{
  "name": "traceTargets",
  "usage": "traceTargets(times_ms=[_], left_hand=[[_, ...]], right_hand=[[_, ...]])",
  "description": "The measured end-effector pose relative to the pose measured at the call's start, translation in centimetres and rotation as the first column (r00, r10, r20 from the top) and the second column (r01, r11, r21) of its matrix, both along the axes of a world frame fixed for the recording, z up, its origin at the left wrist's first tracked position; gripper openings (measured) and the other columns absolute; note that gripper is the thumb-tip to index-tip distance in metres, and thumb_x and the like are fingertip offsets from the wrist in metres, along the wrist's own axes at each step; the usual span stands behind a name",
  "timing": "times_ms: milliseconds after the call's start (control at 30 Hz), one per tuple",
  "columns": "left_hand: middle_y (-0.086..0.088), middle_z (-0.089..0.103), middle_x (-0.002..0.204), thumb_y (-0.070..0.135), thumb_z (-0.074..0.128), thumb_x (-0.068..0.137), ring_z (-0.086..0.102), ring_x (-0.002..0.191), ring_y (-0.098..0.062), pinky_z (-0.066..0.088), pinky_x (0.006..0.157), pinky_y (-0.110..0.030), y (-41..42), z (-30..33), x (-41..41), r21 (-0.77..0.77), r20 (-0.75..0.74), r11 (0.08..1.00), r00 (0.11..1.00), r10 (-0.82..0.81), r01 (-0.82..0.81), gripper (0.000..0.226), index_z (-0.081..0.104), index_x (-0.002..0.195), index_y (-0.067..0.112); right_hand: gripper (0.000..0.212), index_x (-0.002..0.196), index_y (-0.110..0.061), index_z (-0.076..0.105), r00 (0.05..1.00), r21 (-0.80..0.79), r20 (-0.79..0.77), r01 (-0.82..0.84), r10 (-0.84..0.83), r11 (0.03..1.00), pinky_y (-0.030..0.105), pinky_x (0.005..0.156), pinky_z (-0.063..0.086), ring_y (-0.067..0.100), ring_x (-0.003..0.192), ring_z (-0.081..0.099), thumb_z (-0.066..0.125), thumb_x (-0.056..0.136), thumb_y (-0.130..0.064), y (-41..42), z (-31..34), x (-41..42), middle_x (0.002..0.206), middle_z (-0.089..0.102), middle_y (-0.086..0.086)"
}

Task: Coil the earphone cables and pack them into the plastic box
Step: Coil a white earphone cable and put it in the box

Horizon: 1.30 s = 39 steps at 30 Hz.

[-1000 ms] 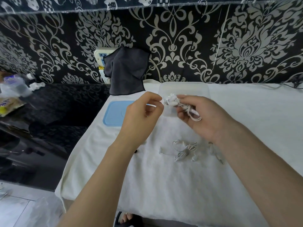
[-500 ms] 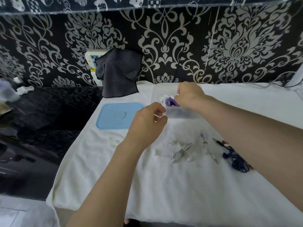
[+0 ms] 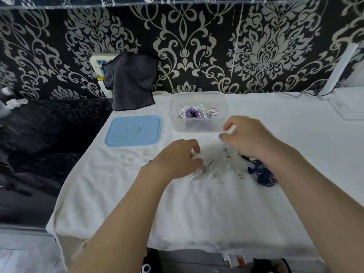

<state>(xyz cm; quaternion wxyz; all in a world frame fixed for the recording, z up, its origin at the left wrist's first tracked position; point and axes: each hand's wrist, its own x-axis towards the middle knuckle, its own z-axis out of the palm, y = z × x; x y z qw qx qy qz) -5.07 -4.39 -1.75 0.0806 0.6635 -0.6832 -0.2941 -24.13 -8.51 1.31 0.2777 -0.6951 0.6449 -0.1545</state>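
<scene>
Right hand (image 3: 249,139) hovering blurred above white cloth (image 3: 197,209) on a table against black damask wallpaper (image 3: 197,46), fingers loosely spread, holding nothing. Left hand (image 3: 177,157) low over the cloth, fingers curled loosely beside a coiled white earphone cable (image 3: 204,169), contact unclear; another white cable (image 3: 229,160) and a dark blue cable (image 3: 263,174) lying nearby. Clear plastic box (image 3: 198,126) behind, with purple and white coils (image 3: 197,112) inside; blue lid (image 3: 134,130) flat to its left.

Soft even light; edges warped; hands motion-blurred.
</scene>
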Motion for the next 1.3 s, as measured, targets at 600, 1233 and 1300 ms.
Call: traceTargets(times_ms=[600, 1233, 1300], left_hand=[[0.018, 0.057, 0.127, 0.047, 0.082, 0.078, 0.054, 0.118, -0.002, 0.049, 0.098, -0.028, 2.3, 2.5, -0.7, 0.000, -0.295, 0.999, 0.954, -0.051, 0.053, 0.051, 0.055, 0.122, 0.045], [-0.014, 0.072, 0.103, 0.017, 0.050, 0.106, 0.073, 0.085, -0.019, 0.060, 0.084, -0.033, 3.6, 4.4, 2.1, 0.170, -0.662, 0.983, 0.730, 0.167, -0.071, 0.019, 0.062, 0.102, 0.003], [-0.010, 0.068, 0.089, 0.015, 0.055, 0.104, 0.065, 0.071, -0.016, 0.059, 0.072, -0.028, 3.7, 4.5, 3.1, 0.161, -0.654, 0.982, 0.734, 0.183, -0.102, 0.016, 0.064, 0.101, 0.002]], right_hand=[[0.021, 0.103, -0.007, 0.064, 0.715, 0.272, 0.672, 0.002, -0.191, 0.962, 0.035, 0.070, 0.062, 0.024, 0.067, 0.068, 0.061, 0.085, 0.001, 2.1, 1.5, 0.2, 0.079, 0.069, 0.018], [0.014, 0.092, -0.007, 0.066, 0.214, 0.505, 0.860, -0.233, -0.463, 0.831, 0.022, 0.055, 0.052, 0.014, 0.059, 0.057, 0.059, 0.089, 0.004, 2.9, 3.0, 3.2, 0.073, 0.060, 0.008], [0.017, 0.092, -0.011, 0.067, 0.428, 0.457, 0.827, -0.136, -0.364, 0.879, 0.021, 0.052, 0.050, 0.013, 0.058, 0.054, 0.058, 0.088, 0.004, 2.7, 2.2, 3.5, 0.072, 0.058, 0.007]])
